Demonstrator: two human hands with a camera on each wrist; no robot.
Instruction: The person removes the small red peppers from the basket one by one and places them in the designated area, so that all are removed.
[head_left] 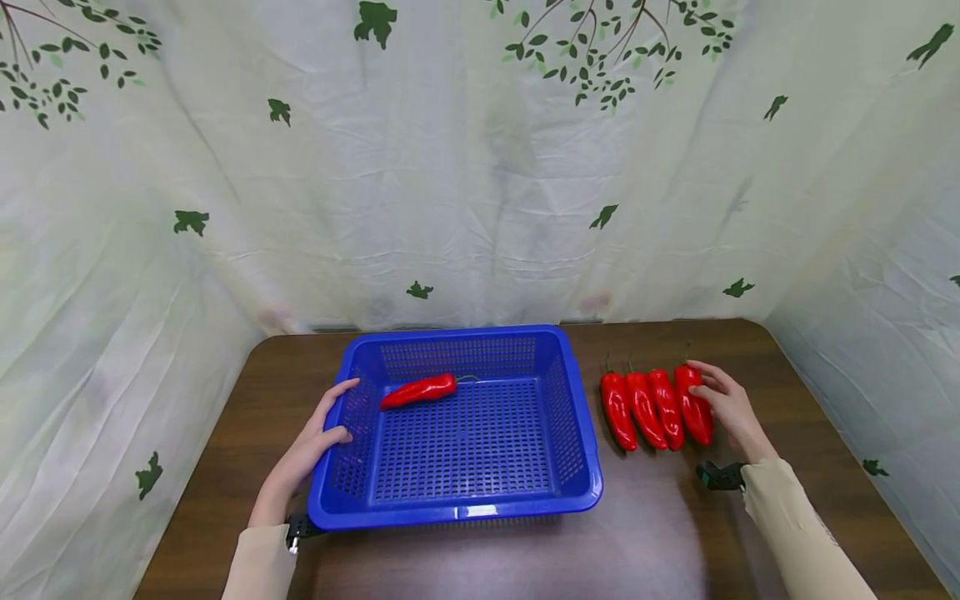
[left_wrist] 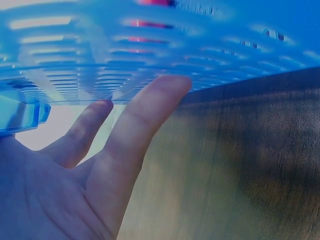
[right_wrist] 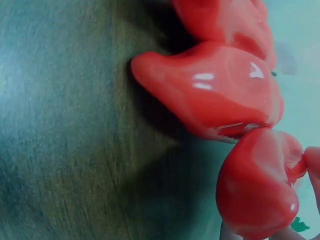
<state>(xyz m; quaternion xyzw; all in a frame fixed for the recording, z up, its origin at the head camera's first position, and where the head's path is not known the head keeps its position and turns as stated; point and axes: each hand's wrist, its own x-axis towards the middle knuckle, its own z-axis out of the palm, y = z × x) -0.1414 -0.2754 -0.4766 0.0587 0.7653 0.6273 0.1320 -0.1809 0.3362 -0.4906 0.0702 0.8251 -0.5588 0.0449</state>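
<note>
A blue plastic basket with slotted walls stands on the table. My left hand grips its left rim; in the left wrist view the fingers lie against the slotted wall. One red chili pepper lies inside the basket, its stem pointing right. To the right of the basket, several glossy red chili peppers lie side by side in a row. My right hand holds the rightmost red chili pepper, also seen close up in the right wrist view, between thumb and fingers.
The brown wooden table has rounded back corners. A pale curtain printed with leaves hangs behind it and along both sides. Black straps with small devices sit on both wrists.
</note>
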